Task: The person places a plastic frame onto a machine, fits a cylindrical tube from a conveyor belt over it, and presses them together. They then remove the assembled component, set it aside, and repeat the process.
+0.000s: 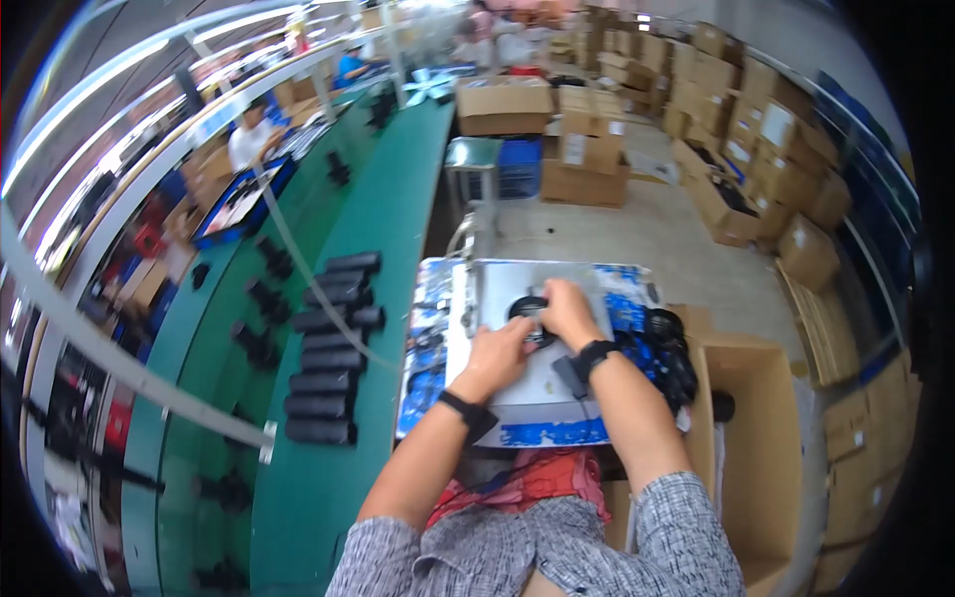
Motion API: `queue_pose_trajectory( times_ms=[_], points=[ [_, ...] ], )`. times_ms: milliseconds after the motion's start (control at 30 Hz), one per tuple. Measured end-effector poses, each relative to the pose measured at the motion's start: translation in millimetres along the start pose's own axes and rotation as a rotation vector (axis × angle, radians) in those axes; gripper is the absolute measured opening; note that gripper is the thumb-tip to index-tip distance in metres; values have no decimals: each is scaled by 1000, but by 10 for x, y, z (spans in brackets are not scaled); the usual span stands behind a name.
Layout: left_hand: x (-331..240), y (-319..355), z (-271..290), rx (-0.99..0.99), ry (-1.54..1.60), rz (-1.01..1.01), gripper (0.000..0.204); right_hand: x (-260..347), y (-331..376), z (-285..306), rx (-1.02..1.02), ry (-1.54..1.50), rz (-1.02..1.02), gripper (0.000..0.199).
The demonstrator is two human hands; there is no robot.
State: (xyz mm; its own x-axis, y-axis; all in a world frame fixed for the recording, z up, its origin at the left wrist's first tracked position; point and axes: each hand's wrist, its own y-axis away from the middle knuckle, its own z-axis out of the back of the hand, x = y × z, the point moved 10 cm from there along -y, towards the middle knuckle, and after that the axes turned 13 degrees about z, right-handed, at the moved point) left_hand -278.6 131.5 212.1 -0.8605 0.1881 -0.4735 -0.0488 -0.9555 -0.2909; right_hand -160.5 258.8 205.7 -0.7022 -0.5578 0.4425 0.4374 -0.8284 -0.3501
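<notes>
A round black part (527,305), ring-like or disc-like, sits between my hands over the metal plate (517,388) of the small work table. From its near left side my left hand (499,356) closes on it with thumb and fingers. My right hand (569,312) grips its right side from above, fingers bent. The part's exact kind is too small to tell, and my fingers cover some of it. Each wrist wears a black band. A small dark block (569,378) lies on the plate beside my right wrist.
Black cylinders (323,383) lie in a row on the green bench (383,239) at left. Dark round parts (668,353) pile at the table's right edge, next to an open cardboard box (758,438). Stacked cartons (587,129) stand ahead. A person (254,137) sits beyond the bench.
</notes>
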Motion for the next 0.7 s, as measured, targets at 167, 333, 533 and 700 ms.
queue_pose_trajectory(
  times_ms=[167,333,533,700],
  points=[
    [88,84,78,15,67,9,37,465,81,127,-28,48,89,29],
    [-48,832,949,-230,310,-21,48,-18,192,2,73,-151,120,39],
    [1354,3023,1791,-604,176,536,24,151,1223,602,-278,-229,99,38],
    [2004,3762,1964,-441,-120,755,40,-239,1629,378,-386,-595,61,26]
  ],
)
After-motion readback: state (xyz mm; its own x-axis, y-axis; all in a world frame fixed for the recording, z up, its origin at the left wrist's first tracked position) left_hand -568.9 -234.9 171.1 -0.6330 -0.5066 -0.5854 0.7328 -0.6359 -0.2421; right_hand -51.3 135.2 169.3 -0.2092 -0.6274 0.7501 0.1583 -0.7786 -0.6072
